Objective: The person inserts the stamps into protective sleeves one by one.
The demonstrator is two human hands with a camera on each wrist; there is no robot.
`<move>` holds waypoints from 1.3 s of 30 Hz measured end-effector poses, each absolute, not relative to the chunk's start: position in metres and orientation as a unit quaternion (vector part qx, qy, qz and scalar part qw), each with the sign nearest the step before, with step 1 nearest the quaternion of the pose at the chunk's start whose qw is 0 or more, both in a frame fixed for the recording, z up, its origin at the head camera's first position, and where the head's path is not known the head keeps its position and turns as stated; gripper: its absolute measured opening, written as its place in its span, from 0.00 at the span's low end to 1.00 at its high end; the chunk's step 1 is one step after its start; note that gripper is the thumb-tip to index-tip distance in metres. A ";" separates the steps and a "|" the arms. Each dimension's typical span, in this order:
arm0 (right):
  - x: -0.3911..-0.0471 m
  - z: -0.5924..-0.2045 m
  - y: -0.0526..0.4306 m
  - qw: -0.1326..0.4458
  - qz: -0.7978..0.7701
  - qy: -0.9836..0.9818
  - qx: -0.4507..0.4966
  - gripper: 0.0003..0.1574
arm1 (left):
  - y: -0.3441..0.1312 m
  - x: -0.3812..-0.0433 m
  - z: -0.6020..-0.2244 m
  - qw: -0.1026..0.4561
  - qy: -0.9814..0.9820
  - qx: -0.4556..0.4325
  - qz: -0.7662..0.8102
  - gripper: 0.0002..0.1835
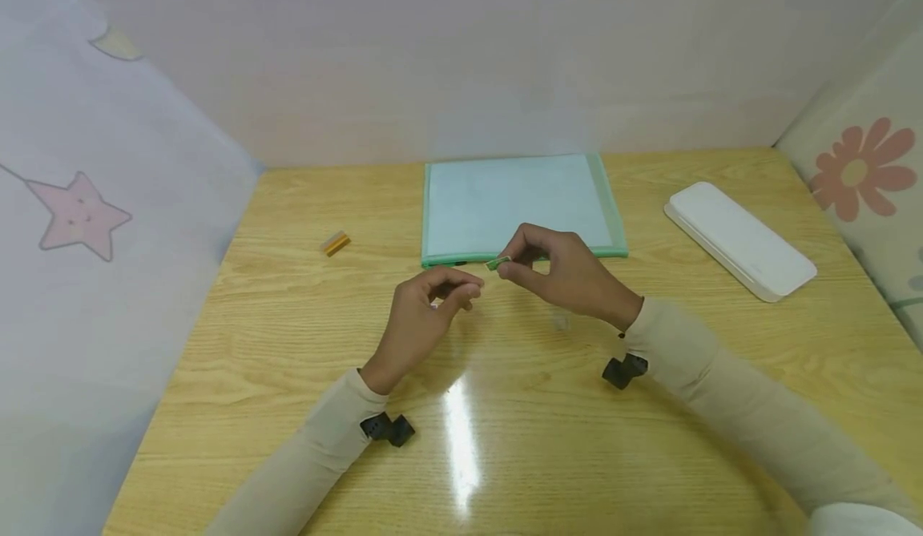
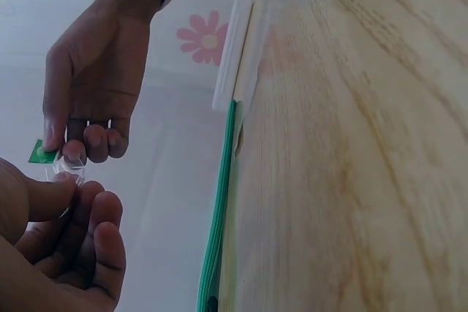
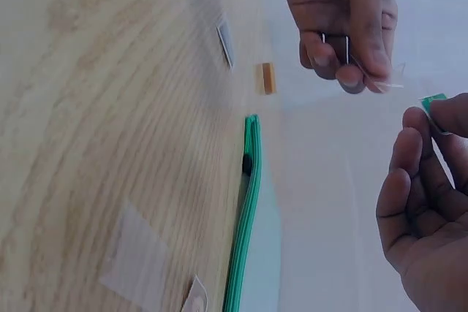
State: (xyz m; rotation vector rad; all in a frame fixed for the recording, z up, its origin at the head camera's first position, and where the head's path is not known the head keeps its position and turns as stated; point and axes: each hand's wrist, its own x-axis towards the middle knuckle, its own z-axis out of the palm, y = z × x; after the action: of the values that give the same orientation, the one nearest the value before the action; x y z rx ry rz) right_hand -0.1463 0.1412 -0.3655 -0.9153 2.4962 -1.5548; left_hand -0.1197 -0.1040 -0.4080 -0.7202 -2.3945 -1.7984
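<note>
My right hand (image 1: 566,272) pinches a small flat green piece (image 1: 497,263) with a pale edge between thumb and forefinger; its exact kind cannot be told. Just left of it, and slightly nearer to me, my left hand (image 1: 425,320) has thumb and forefinger pressed together. They grip a scrap of clear plastic film (image 3: 393,80), which is hard to make out in the head view. In the left wrist view the film (image 2: 67,169) lies close to the right hand's fingertips. Both hands are raised above the wooden table, in front of a green-edged zip pouch (image 1: 515,203).
A white oblong case (image 1: 743,239) lies at the right. A small orange and grey block (image 1: 336,243) sits at the left. Under the right hand, a translucent scrap (image 1: 561,320) rests on the table (image 1: 288,344). Printed fabric walls (image 1: 469,63) border the table's back and sides.
</note>
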 end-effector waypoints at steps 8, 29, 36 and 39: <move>-0.143 -0.369 0.134 0.041 -0.509 0.806 -0.301 0.05 | -0.104 -0.119 -0.407 0.026 -0.767 -0.213 -0.604 0.06; -0.144 -0.369 0.129 0.040 -0.518 0.792 -0.320 0.04 | -0.105 -0.118 -0.407 0.012 -0.769 -0.204 -0.606 0.07; -0.148 -0.372 0.132 0.010 -0.492 0.797 -0.350 0.04 | -0.105 -0.118 -0.407 0.006 -0.764 -0.201 -0.614 0.08; -0.148 -0.371 0.132 -0.001 -0.479 0.802 -0.356 0.04 | -0.105 -0.118 -0.407 0.007 -0.761 -0.202 -0.616 0.08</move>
State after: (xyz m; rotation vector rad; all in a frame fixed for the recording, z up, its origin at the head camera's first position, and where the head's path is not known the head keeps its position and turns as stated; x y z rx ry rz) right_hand -0.1483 0.1320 -0.3709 -1.1181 2.5221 -1.5058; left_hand -0.1180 -0.1054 -0.4068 -0.6333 -2.3812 -1.9275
